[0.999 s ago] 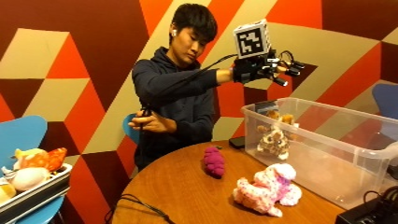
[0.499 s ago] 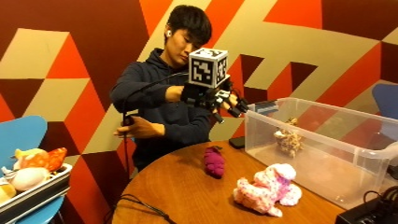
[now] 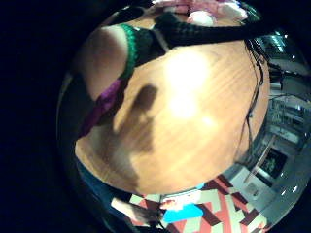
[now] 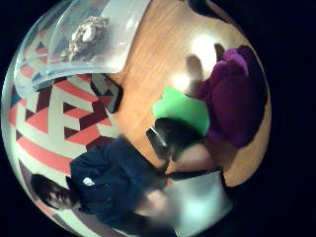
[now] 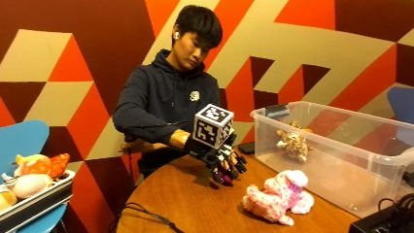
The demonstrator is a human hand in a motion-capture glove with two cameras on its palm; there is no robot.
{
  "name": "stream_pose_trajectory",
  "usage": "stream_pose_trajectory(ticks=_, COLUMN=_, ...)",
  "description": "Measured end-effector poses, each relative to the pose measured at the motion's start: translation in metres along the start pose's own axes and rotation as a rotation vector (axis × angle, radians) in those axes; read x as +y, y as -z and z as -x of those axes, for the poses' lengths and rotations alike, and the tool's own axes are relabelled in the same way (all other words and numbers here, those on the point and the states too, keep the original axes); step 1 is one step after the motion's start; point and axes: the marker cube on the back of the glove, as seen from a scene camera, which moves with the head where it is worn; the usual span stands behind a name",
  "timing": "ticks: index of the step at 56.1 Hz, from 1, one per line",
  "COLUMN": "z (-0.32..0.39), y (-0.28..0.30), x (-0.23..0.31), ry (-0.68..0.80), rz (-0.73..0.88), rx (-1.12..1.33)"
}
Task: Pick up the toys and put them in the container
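In the outside view my gloved right hand [image 5: 216,158] is low over the round wooden table [image 5: 187,204], fingers pointing down onto the purple plush toy, which the hand mostly hides. The thumb side palm view shows the purple toy [image 4: 237,98] lying on the wood right beside my fingers; the little finger side palm view shows the purple toy [image 3: 104,104] against a finger. A pink and white plush [image 5: 278,196] lies on the table to the right. The clear plastic container [image 5: 336,116] stands at the table's right with a spotted plush [image 5: 294,143] inside.
A tray of other toys [image 5: 29,182] sits on a blue chair at the left. A black cable [image 5: 146,213] trails across the table's front. A dark device [image 5: 385,221] sits at the front right corner. The person's bare hand [image 5: 139,145] stays by the table's far edge.
My hand has come away from above the container, swung left and dropped down onto the purple toy on the table. The toys have not moved.
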Motion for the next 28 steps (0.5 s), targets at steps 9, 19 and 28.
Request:
stream_pose_trajectory(ticks=9, z=-0.002, y=-0.014, x=-0.005, ry=0.018, rz=-0.075, rx=0.033)
stream_pose_trajectory(ticks=19, z=0.001, y=-0.019, x=-0.008, ry=0.046, rz=-0.111, rx=0.053)
stream_pose_trajectory(ticks=28, z=0.005, y=-0.023, x=-0.014, ry=0.074, rz=-0.206, rx=0.01)
